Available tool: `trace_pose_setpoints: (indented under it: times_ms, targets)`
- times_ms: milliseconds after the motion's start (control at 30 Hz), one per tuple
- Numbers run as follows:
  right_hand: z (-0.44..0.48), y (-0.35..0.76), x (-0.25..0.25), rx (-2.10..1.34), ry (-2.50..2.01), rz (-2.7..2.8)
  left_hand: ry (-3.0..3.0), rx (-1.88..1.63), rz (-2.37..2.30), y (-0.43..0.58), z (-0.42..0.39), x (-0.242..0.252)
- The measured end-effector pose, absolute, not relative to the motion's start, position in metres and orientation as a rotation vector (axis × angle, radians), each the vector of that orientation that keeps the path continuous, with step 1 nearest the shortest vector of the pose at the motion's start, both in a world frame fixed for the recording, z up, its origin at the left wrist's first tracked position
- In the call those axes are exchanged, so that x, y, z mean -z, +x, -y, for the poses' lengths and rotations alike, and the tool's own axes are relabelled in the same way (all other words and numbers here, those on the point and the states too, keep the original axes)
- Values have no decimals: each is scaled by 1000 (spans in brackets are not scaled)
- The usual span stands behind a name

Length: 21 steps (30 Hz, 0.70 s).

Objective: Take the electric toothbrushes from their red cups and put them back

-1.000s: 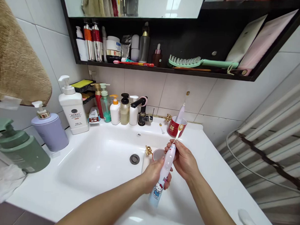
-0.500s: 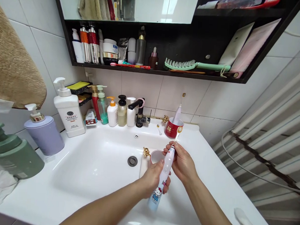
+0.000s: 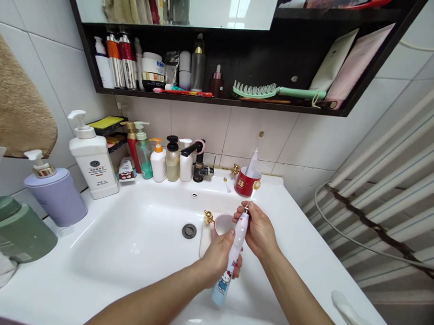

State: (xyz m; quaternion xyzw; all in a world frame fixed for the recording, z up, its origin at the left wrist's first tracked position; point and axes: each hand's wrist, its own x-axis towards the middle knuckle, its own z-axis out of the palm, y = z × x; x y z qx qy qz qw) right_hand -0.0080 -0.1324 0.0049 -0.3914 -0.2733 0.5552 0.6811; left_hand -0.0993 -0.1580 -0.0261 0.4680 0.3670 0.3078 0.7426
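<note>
My left hand (image 3: 218,258) is wrapped round the pink-and-blue handle of an electric toothbrush (image 3: 240,230), which tilts up and away from me over the sink. At its top, the fingers of my right hand (image 3: 261,231) pinch the base of the white brush head (image 3: 253,192). A thin metal shaft shows between head and handle; how far it sits inside the head is hidden by my fingers. Just behind my left hand, a cup (image 3: 222,222) with a gold handle stands in the sink, partly covered. Beyond my right hand, a red cup (image 3: 240,185) holds another electric toothbrush (image 3: 252,165).
The white sink (image 3: 127,235) has a black faucet (image 3: 198,169) at the back. A small loose brush head (image 3: 227,185) lies on the ledge. Several pump bottles line the left side, including a lavender one (image 3: 57,196). A dark shelf (image 3: 219,101) overhangs the back; pipes (image 3: 381,198) run at right.
The brush head has risen slightly from the handle, baring the metal shaft between them. Both hands keep their grip. The whole view has shifted a little, so things appear further left.
</note>
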Motion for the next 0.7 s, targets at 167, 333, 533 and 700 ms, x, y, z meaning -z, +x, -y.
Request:
trace_pose_setpoints:
  times_ms: [167,333,533,700]
  targets:
    - [134,-8,-4,-1240,-872,613,1076,-713,-824,-100,159,26]
    - [134,-7,-2,-1236,-873,585,959,-565,-797,-101,157,23]
    - [132,-7,-2,-1193,-857,579,1152,-689,-845,-102,157,27]
    - [130,3,-2,-1188,-895,530,961,-515,-789,-101,161,23]
